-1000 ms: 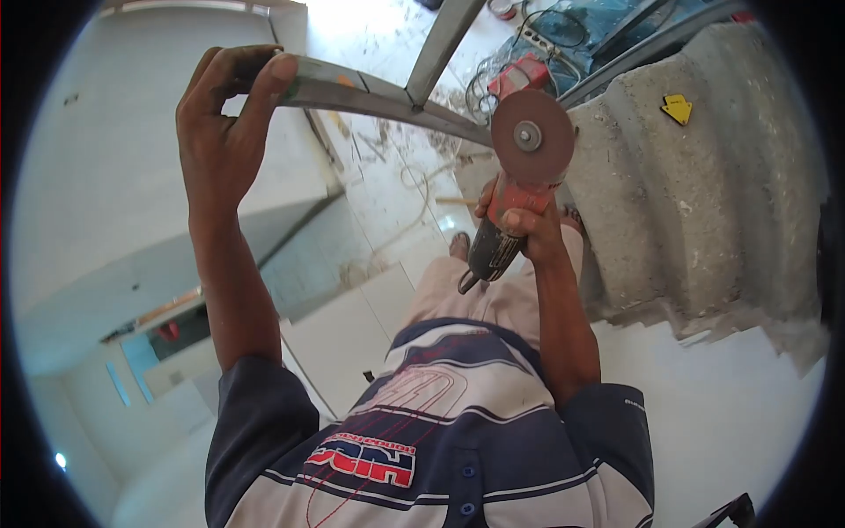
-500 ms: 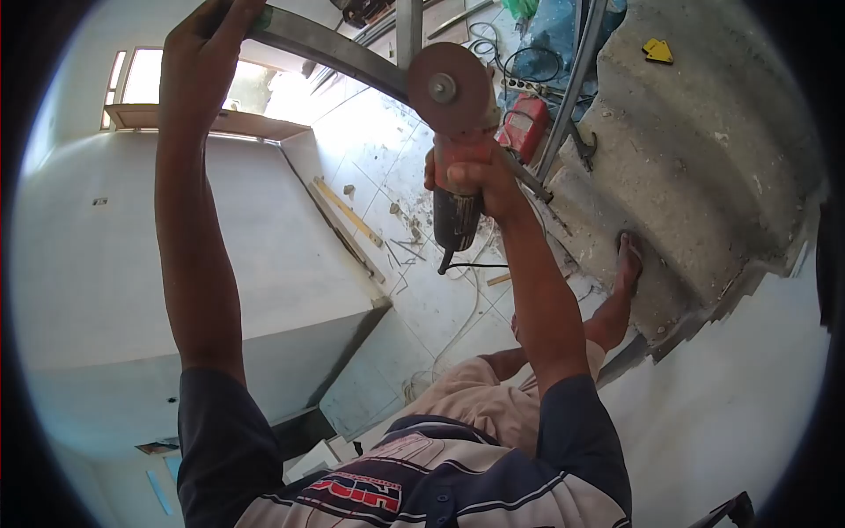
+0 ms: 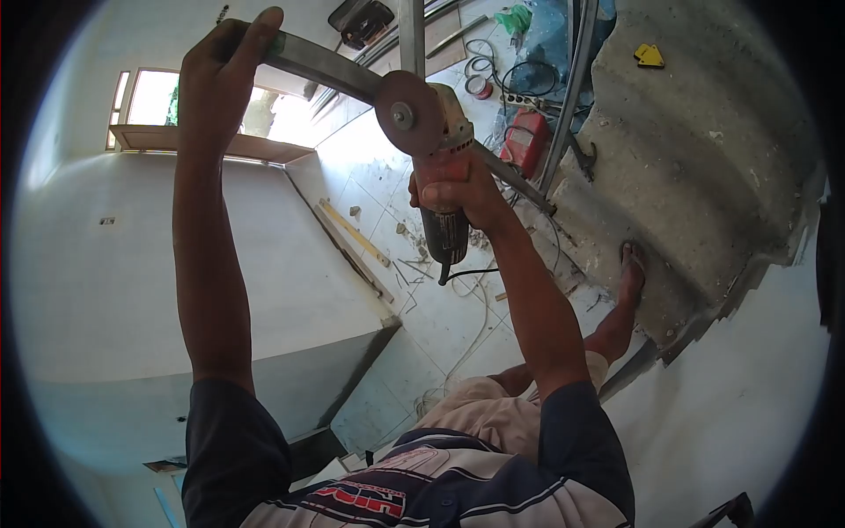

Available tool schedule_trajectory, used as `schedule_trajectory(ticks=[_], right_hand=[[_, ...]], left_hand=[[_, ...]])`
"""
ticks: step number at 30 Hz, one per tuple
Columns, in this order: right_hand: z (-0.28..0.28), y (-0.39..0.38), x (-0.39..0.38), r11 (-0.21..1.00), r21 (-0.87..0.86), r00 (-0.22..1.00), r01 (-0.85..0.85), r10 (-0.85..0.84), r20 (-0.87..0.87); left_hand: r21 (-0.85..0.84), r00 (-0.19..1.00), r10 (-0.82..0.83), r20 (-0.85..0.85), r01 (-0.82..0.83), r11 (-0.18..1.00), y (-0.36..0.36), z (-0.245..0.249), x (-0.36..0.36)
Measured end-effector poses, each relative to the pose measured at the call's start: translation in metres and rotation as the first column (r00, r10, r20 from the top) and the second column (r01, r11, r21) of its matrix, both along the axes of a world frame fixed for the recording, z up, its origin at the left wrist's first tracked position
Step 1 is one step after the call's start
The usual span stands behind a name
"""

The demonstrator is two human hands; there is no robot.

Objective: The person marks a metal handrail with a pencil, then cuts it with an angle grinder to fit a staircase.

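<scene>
My left hand (image 3: 224,75) is closed round the far left end of a grey metal bar (image 3: 326,66). An angle grinder (image 3: 444,167) sits in my right hand (image 3: 462,189), whose fingers wrap round its red and black body. The grinder's brown disc (image 3: 409,114) is at the right end of the bar, near where an upright metal post (image 3: 411,35) meets it. Whether disc and metal touch, I cannot tell. A black cord hangs from the grinder's lower end.
Concrete steps (image 3: 687,150) rise on the right, with a yellow object (image 3: 649,56) on them. A red case (image 3: 525,143), a power strip, cables and a hammer-like tool (image 3: 583,161) lie beside a slanting metal post (image 3: 568,106). Debris and a yellow level (image 3: 354,232) are on the tiles.
The grinder and my right hand have shifted left and slightly down in view. My left hand and the bar's held end appear a little lower and further right. The camera view has shifted too.
</scene>
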State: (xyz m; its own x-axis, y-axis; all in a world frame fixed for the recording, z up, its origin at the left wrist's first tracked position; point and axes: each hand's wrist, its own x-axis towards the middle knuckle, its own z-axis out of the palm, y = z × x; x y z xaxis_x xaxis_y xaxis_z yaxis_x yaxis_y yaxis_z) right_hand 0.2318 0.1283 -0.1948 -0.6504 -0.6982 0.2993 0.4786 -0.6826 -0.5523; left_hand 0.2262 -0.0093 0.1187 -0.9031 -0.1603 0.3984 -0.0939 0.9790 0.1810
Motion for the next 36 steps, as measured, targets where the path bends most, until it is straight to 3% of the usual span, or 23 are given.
schedule_trajectory(ticks=[36], right_hand=[[0.009, 0.0, 0.008, 0.999, 0.041, 0.998, -0.016, 0.013, 0.062]], left_hand=[[-0.074, 1.0, 0.022, 0.0, -0.022, 0.997, 0.008, 0.0, -0.001]])
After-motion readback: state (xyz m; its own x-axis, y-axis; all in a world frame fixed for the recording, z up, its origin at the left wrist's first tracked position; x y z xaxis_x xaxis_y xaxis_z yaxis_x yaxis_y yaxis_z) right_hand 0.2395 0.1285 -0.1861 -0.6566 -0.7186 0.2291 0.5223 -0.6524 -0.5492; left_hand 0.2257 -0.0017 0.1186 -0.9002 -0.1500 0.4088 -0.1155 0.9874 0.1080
